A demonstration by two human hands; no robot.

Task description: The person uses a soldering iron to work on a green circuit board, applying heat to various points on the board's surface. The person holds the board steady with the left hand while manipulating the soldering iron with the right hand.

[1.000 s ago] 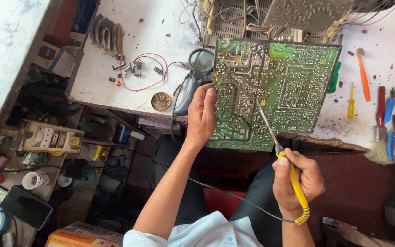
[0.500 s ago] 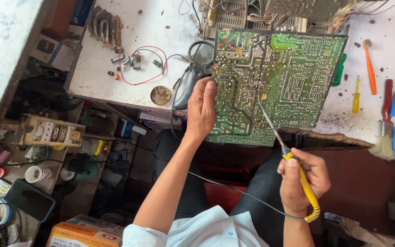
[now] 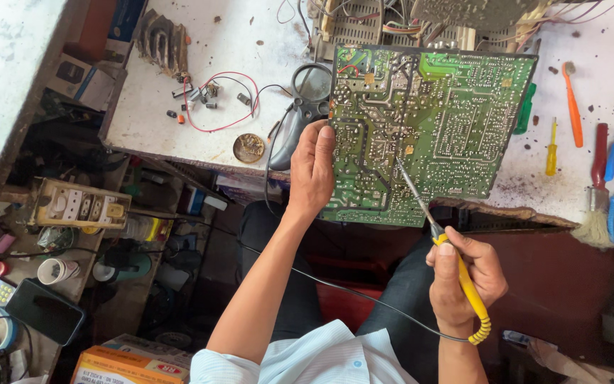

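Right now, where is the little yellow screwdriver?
The yellow screwdriver lies on the white table, right of the green circuit board, beside the orange tool.

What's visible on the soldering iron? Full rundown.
The soldering iron has a yellow handle and a long thin metal shaft. The right hand grips the handle like a pen, below the workbench edge. The shaft slants up and left, its tip resting on the solder side of the green circuit board, near the board's middle. A yellow coiled strain relief sits at the handle's rear, and a thin dark cord runs left across the lap. No smoke or solder wire shows.
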